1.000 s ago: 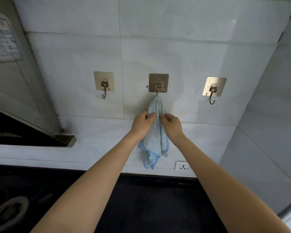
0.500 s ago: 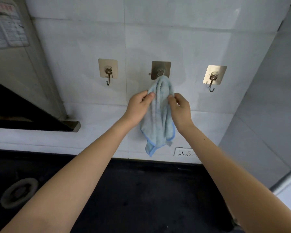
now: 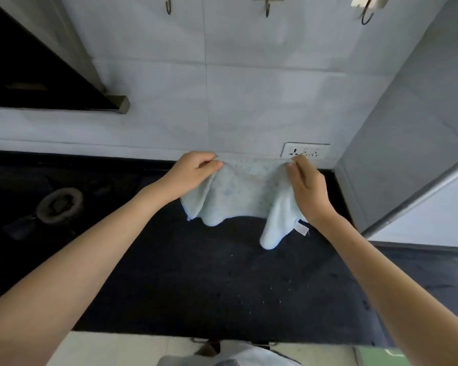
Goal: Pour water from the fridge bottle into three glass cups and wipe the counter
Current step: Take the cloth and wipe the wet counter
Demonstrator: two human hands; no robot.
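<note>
A light blue cloth (image 3: 241, 194) hangs spread between my two hands above the back of the dark counter (image 3: 209, 281). My left hand (image 3: 193, 173) pinches its upper left edge. My right hand (image 3: 306, 188) pinches the upper right edge, and a white tag dangles below that wrist. The cloth's lower folds droop toward the counter; I cannot tell whether they touch it. No bottle or glass cups are in view.
Three metal wall hooks (image 3: 267, 6) sit at the top edge of the tiled wall. A socket (image 3: 306, 151) is on the wall behind my right hand. A stove burner (image 3: 60, 204) lies left, a range hood (image 3: 50, 83) above it, a grey-white appliance (image 3: 418, 202) right.
The cloth has come off the middle hook and moved down to counter height. My hands have drawn apart and spread it open. The view has tilted downward.
</note>
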